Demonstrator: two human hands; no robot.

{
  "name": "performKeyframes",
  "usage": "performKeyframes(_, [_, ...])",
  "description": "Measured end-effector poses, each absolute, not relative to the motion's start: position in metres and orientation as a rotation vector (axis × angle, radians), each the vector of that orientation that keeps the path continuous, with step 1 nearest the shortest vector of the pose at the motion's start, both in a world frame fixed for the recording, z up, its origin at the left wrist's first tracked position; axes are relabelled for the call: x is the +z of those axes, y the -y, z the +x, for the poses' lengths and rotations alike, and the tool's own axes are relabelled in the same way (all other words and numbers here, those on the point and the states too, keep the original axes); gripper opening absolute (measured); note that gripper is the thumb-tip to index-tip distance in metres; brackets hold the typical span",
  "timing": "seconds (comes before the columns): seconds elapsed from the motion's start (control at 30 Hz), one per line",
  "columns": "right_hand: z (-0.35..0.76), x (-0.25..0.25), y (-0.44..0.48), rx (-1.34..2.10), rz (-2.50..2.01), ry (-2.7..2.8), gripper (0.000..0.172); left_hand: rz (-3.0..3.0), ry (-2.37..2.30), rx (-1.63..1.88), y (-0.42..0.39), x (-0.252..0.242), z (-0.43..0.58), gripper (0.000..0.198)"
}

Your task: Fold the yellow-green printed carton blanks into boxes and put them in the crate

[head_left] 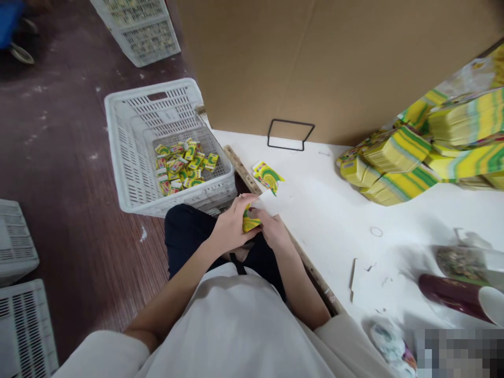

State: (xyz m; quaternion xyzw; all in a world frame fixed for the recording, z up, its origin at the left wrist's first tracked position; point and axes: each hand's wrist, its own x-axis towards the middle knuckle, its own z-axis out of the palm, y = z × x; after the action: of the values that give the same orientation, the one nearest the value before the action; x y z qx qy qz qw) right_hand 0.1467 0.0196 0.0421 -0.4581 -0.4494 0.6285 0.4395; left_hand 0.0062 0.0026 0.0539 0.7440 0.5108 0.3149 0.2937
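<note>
Above my lap, my left hand [231, 224] is closed around a small yellow and green carton [251, 223] with a white flap standing up. The fingers of my right hand [273, 231] press on the carton's open side; its fingertips are partly hidden. Just beyond my hands, another yellow and green carton [269, 176] lies on the white tabletop [323, 205] near its wooden edge. To the left, a white plastic crate [129, 157] holds several small yellow and green cartons [185, 165].
Bundled flat cartons [401, 157] are piled at the table's right. A black wire stand [291, 148] leans near the brown cardboard [315, 63]. A maroon cup [449, 296] lies at lower right. More white crates [149, 42] stand on the dark floor [74, 173].
</note>
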Motion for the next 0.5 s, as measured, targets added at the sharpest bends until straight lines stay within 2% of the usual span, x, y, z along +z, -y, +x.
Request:
performKeyframes(0.13, [0.152,0.055,-0.018,1.536,-0.977,1.293,0.05,1.938,-1.403,0.836,-0.003,0.052,0.003,0.058])
performKeyframes(0.23, [0.158,0.053,-0.016,1.378,-0.966,1.517,0.054,1.854,-1.448,0.814,-0.004,0.049,0.003,0.067])
performKeyframes(0.33, [0.16,0.046,-0.016,1.205,-1.006,1.663,0.046,1.853,-1.505,0.915,-0.005,0.042,0.007,0.078])
performKeyframes(0.5, [0.162,0.039,-0.021,1.032,-1.091,1.615,0.046,1.906,-1.689,0.886,-0.008,0.043,0.006,0.061])
